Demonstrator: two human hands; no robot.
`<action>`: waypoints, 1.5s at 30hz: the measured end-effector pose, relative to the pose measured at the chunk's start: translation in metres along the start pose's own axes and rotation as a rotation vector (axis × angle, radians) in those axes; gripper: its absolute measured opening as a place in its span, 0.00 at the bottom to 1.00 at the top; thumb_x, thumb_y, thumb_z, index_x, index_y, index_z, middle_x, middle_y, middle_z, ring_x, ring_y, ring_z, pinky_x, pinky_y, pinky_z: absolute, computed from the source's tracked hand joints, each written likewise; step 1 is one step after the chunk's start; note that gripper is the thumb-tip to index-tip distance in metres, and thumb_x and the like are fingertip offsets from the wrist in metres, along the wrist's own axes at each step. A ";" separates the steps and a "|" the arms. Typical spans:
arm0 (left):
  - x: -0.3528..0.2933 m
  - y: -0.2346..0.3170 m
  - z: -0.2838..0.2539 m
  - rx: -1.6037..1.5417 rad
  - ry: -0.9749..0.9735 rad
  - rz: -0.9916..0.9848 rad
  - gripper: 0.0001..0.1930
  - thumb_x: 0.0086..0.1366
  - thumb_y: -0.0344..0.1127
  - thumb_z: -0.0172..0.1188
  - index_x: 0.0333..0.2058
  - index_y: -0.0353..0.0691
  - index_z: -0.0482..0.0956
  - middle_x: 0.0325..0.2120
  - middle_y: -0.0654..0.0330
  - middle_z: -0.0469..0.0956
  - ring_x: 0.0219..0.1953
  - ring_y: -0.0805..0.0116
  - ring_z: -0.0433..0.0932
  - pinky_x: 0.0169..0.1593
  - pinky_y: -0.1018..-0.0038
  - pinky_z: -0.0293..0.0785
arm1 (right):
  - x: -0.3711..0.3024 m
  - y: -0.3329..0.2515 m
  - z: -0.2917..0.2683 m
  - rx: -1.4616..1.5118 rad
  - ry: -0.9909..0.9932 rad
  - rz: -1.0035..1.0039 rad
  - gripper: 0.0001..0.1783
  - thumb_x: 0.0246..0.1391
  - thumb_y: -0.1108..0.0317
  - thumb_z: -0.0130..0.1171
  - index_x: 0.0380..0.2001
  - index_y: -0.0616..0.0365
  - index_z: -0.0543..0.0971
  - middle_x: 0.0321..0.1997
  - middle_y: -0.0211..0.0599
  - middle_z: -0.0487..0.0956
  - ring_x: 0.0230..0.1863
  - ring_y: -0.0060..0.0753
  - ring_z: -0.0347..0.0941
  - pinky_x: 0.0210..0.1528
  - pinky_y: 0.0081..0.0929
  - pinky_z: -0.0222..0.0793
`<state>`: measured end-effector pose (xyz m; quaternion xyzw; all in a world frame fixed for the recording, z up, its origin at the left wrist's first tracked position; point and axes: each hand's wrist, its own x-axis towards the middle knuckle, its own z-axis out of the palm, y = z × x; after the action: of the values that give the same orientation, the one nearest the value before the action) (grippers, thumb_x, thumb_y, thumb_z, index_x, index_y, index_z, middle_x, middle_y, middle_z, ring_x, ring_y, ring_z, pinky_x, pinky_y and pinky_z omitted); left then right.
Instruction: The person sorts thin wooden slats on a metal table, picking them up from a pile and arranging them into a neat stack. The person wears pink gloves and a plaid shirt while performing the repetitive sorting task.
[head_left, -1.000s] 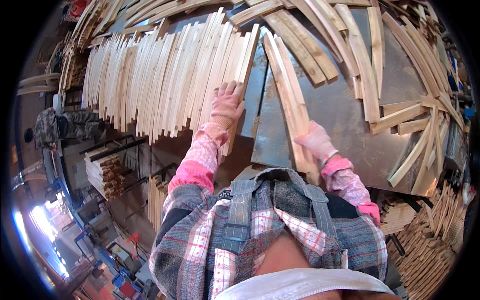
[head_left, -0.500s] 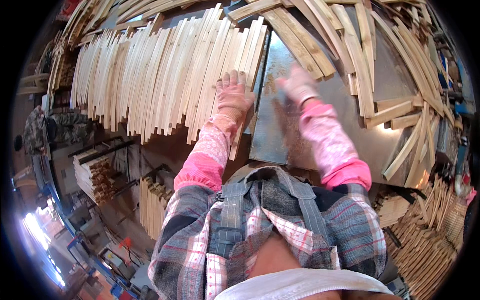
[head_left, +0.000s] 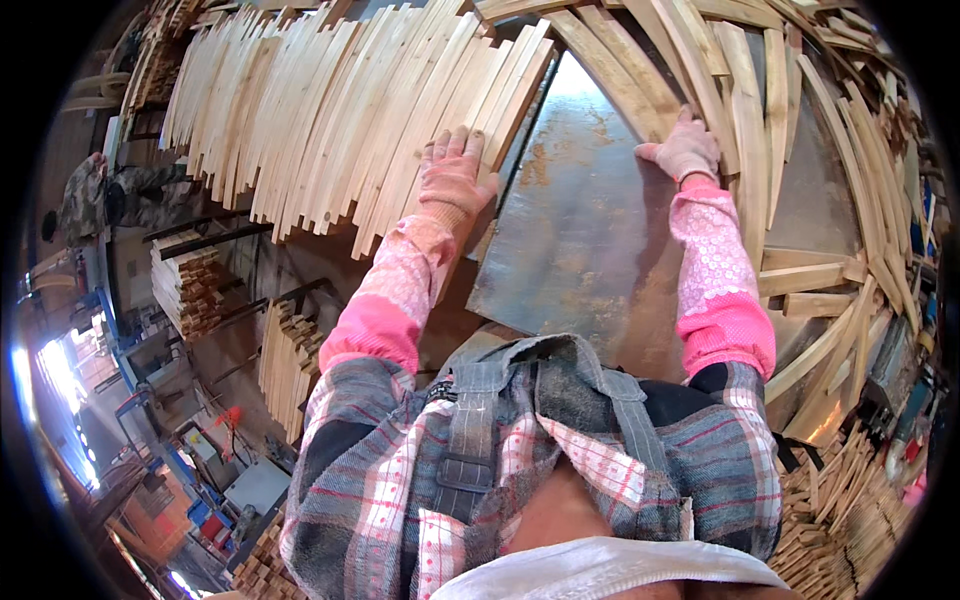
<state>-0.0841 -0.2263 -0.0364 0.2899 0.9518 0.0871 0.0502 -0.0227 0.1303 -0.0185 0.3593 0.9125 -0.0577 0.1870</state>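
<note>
My left hand, in a worn pinkish glove, lies flat with fingers stretched on the right end of a long row of pale wooden strips. The strips lie side by side with uneven ends. Further right, my right hand, also gloved, rests at the near end of a wooden board. Its thumb is spread to the left and its fingers touch the wood. Between both hands shows a bare metal tabletop with rusty stains.
Loose slats lie at varied angles on the right, with short offcuts nearer me. Stacked wood stands lower left on racks, and more strips at lower right. A person in camouflage clothing is at far left.
My right hand has moved right and slightly forward, from over the bare metal to the board's end. My left hand stays on the strips. The whole view has shifted somewhat.
</note>
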 end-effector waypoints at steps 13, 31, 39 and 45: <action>0.004 0.167 0.048 -0.987 -0.382 -0.542 0.34 0.57 0.43 0.66 0.63 0.41 0.72 0.47 0.45 0.84 0.50 0.49 0.83 0.54 0.62 0.78 | -0.192 0.038 0.084 0.389 -0.317 0.129 0.61 0.38 0.51 0.80 0.70 0.61 0.57 0.60 0.54 0.78 0.61 0.54 0.75 0.63 0.43 0.72; -0.062 0.081 0.048 -0.503 -0.280 -0.042 0.29 0.66 0.56 0.60 0.55 0.37 0.75 0.55 0.41 0.75 0.56 0.39 0.76 0.59 0.52 0.73 | -0.228 -0.031 0.146 2.094 -0.540 0.373 0.12 0.63 0.64 0.62 0.43 0.60 0.77 0.30 0.35 0.78 0.24 0.28 0.73 0.24 0.28 0.69; -0.055 0.069 0.014 -0.375 -0.554 -0.098 0.31 0.63 0.59 0.62 0.51 0.36 0.78 0.54 0.41 0.76 0.55 0.41 0.77 0.58 0.52 0.73 | -0.239 -0.034 0.136 2.089 -0.770 0.342 0.10 0.64 0.64 0.61 0.44 0.59 0.77 0.30 0.33 0.75 0.23 0.25 0.69 0.23 0.23 0.66; -0.070 0.081 -0.008 -0.312 -0.399 0.084 0.49 0.52 0.51 0.74 0.67 0.34 0.62 0.60 0.43 0.70 0.62 0.44 0.70 0.64 0.52 0.68 | -0.220 -0.040 0.143 0.798 -0.144 -0.147 0.15 0.56 0.62 0.56 0.36 0.62 0.83 0.31 0.51 0.81 0.37 0.43 0.79 0.42 0.39 0.74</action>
<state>0.0164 -0.2008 -0.0101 0.3293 0.8852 0.1761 0.2774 0.1415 -0.0729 -0.0674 0.3326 0.8262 -0.4454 0.0917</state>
